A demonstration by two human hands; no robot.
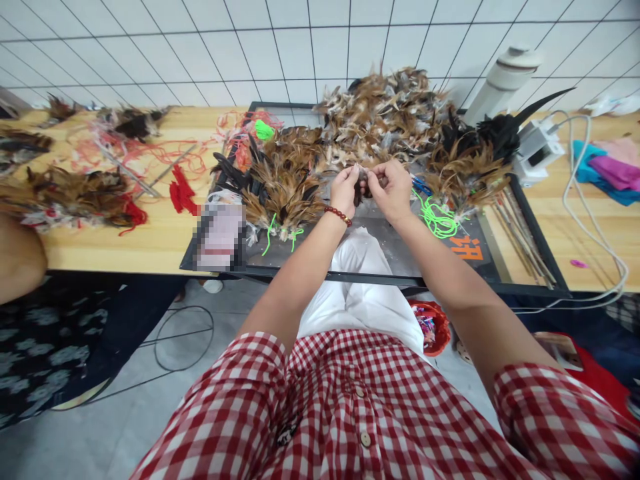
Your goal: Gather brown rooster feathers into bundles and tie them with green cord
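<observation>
My left hand (pixel 345 193), with a beaded bracelet at the wrist, pinches a small dark brown feather piece (pixel 358 193). My right hand (pixel 393 189) is closed on the same piece from the other side, and the fingertips of both hands almost meet. They are over a dark tray (pixel 315 257). Behind them rises a large heap of brown and cream feathers (pixel 385 120). Brown feather bundles (pixel 287 180) lie left of my hands, with bright green cord at their base. Coiled green cord (pixel 440 219) and more brown feathers (pixel 463 177) are to the right.
A blurred phone-like object (pixel 220 233) lies at the tray's left corner. Thin sticks (pixel 523 233) lie at its right. Beyond are a white bottle (pixel 503 83), a charger (pixel 537 150) with cable, and coloured cloth (pixel 607 170). Feathers, red thread and another person's arm (pixel 17 260) are left.
</observation>
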